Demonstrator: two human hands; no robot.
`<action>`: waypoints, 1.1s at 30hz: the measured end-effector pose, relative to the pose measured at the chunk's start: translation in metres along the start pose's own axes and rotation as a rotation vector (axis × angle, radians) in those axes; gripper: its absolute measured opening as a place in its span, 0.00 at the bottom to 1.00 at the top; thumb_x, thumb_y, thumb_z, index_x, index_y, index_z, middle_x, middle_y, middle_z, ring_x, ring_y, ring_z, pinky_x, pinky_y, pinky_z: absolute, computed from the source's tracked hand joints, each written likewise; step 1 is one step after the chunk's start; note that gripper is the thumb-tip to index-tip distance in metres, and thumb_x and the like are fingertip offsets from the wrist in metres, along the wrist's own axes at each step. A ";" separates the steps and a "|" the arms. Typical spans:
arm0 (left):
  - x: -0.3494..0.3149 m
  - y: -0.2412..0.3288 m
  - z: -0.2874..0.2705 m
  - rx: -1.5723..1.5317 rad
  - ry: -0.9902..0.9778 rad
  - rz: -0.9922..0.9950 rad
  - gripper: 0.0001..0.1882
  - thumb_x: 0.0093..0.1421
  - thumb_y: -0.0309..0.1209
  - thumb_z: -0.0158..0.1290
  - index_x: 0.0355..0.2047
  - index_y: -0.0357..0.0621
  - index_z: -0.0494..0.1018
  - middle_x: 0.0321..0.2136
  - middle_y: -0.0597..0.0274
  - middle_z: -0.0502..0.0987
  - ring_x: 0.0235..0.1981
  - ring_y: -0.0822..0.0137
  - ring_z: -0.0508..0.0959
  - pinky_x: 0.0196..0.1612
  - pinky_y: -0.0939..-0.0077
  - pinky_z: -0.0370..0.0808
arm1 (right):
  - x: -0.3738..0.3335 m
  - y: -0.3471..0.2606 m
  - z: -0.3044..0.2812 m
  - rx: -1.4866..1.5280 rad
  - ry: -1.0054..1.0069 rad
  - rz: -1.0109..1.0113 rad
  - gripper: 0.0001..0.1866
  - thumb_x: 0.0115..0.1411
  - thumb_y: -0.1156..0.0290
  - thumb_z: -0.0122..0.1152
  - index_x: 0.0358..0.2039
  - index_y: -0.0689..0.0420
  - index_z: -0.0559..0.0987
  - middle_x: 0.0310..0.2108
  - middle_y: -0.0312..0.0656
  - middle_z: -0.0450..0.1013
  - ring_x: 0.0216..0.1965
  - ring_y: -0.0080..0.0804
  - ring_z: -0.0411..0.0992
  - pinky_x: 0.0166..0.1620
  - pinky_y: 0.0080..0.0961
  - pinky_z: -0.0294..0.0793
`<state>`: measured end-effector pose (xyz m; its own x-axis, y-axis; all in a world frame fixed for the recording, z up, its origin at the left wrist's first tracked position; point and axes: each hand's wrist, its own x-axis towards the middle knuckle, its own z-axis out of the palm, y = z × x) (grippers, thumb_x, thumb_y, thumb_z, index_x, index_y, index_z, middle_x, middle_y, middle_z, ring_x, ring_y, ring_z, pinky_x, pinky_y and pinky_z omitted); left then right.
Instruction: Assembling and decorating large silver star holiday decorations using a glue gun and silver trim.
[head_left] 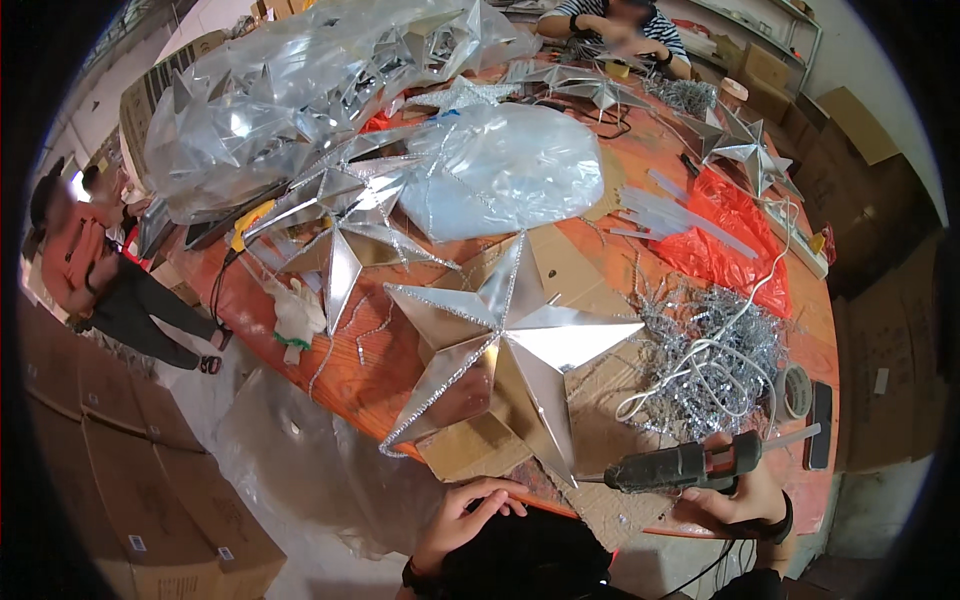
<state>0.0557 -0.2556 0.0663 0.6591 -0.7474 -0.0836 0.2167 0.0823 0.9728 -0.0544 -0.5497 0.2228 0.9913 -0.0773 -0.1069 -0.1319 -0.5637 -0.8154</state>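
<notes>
My right hand [745, 497] grips a black hot glue gun [665, 467], with a translucent glue stick poking out of its back. Its nozzle points left, at the tip of the lowest point of a large silver star [545, 350]. The star lies on cardboard pieces [600, 400], and silver beaded trim runs along some of its ridges and its lower-left point. By the table's front edge, below the star, my left hand [465, 515] rests with fingers loosely bent and apart; I see nothing held in it.
Right of the star lie tangled silver tinsel [725, 350], a white cable, a tape roll [795, 390] and a phone [818, 425]. Glue sticks [665, 215] sit by a red plastic bag [730, 240]. More stars and clear bags cover the far left. Two people work nearby.
</notes>
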 end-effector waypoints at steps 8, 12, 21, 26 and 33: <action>-0.001 -0.001 0.001 -0.002 0.012 0.003 0.13 0.65 0.27 0.41 0.43 0.34 0.72 0.36 0.58 0.76 0.35 0.71 0.78 0.37 0.81 0.72 | -0.002 0.001 0.001 0.033 0.043 -0.003 0.19 0.45 0.68 0.69 0.34 0.64 0.74 0.20 0.41 0.74 0.22 0.26 0.73 0.26 0.21 0.70; -0.001 -0.002 0.001 0.010 0.024 0.011 0.12 0.65 0.27 0.42 0.43 0.34 0.72 0.36 0.58 0.76 0.34 0.71 0.78 0.36 0.81 0.72 | -0.002 -0.004 -0.002 0.005 0.024 0.038 0.19 0.44 0.69 0.69 0.35 0.64 0.75 0.21 0.40 0.74 0.23 0.24 0.73 0.26 0.20 0.70; 0.000 -0.003 0.001 0.011 0.018 0.012 0.12 0.64 0.26 0.42 0.43 0.34 0.72 0.37 0.58 0.76 0.34 0.70 0.78 0.36 0.81 0.72 | -0.003 -0.006 -0.002 -0.004 0.055 0.038 0.18 0.43 0.70 0.70 0.34 0.64 0.75 0.22 0.41 0.75 0.23 0.24 0.73 0.27 0.20 0.70; -0.001 -0.002 0.001 0.008 0.018 0.013 0.12 0.65 0.26 0.42 0.43 0.34 0.72 0.36 0.58 0.76 0.35 0.70 0.78 0.36 0.81 0.72 | -0.001 -0.002 -0.001 -0.040 0.044 -0.006 0.17 0.44 0.69 0.70 0.32 0.64 0.75 0.22 0.41 0.74 0.23 0.27 0.73 0.27 0.21 0.70; 0.000 -0.005 0.000 -0.003 0.032 0.017 0.12 0.64 0.25 0.42 0.43 0.32 0.72 0.36 0.56 0.76 0.34 0.69 0.78 0.36 0.81 0.72 | 0.000 -0.003 -0.005 0.002 -0.041 0.069 0.17 0.46 0.66 0.69 0.33 0.63 0.76 0.27 0.44 0.74 0.26 0.32 0.74 0.30 0.24 0.71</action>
<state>0.0542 -0.2561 0.0611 0.6850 -0.7247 -0.0741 0.2073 0.0964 0.9735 -0.0539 -0.5525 0.2284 0.9792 -0.0823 -0.1855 -0.1996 -0.5564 -0.8066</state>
